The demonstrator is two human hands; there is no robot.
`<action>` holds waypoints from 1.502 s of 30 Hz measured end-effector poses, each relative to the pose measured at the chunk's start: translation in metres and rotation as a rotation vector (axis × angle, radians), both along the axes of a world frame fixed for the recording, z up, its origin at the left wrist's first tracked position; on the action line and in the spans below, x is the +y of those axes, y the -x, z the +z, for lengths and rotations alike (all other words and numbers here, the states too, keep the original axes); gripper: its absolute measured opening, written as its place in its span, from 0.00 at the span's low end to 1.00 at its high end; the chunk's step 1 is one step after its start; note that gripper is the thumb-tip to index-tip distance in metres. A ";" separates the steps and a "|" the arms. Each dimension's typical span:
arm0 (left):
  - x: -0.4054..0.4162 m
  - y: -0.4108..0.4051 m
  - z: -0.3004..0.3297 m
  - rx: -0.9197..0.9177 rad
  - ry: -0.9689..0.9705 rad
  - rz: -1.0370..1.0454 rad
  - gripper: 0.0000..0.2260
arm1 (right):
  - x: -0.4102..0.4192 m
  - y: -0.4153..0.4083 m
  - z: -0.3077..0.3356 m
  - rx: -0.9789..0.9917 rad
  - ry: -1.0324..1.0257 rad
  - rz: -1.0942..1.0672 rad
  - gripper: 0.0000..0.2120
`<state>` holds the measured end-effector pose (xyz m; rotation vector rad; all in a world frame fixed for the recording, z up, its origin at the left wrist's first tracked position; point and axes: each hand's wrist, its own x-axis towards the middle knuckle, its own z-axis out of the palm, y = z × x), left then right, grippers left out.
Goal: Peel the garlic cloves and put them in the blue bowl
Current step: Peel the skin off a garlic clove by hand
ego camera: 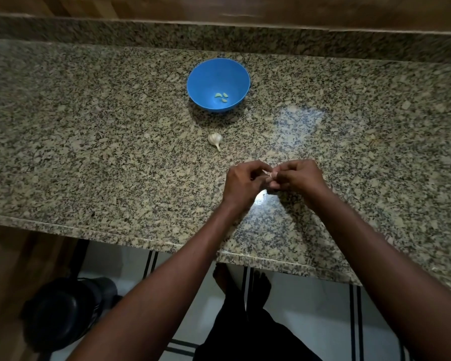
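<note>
1. Two bare hands meet above the near part of a speckled granite countertop [89,142], seen from a head camera looking down.
2. The left hand [241,185] has its fingers curled inward, with the tips pinching a small garlic clove [269,174] from the left side.
3. The right hand [298,178] is curled the same way and pinches the same clove from the right, so that the fingertips of both hands touch at it.
4. Only a pale sliver of the clove and a bit of papery skin show between the fingers; how much of it is peeled cannot be told.
5. A garlic bulb [215,140] lies on the counter beyond the hands, its stem pointing back toward the person.
6. Farther back, near the middle of the counter, stands the blue bowl [208,74], upright and well apart from the hands.
7. Three peeled cloves [221,96] lie close together at the bottom of the bowl.
8. A raised granite ledge [141,32] runs along the back of the counter, with wood paneling [245,6] above it.
9. Below the counter's front edge are a white tiled floor [310,321] with dark stripes, the person's bare feet [245,282], and a dark rounded object [63,313] at lower left that is too dim to identify.
</note>
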<state>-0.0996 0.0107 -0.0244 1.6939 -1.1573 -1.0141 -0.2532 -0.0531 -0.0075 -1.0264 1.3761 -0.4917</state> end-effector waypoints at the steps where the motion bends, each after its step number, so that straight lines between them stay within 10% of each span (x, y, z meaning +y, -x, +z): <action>1: 0.000 0.000 0.002 0.029 -0.007 0.013 0.06 | 0.002 -0.001 0.000 -0.022 -0.004 -0.003 0.05; 13: -0.005 -0.011 0.009 0.134 -0.065 0.002 0.03 | -0.003 0.001 0.016 0.026 -0.014 0.353 0.11; 23: -0.019 -0.019 0.019 0.610 -0.291 0.144 0.06 | 0.008 -0.016 0.006 0.411 0.569 0.374 0.15; 37: -0.005 -0.029 0.022 -0.011 0.074 -0.113 0.03 | -0.006 -0.024 0.010 -0.500 -0.743 -0.110 0.11; 45: -0.014 -0.026 0.028 0.380 -0.064 0.019 0.04 | -0.010 -0.017 0.011 -0.516 -0.471 0.065 0.12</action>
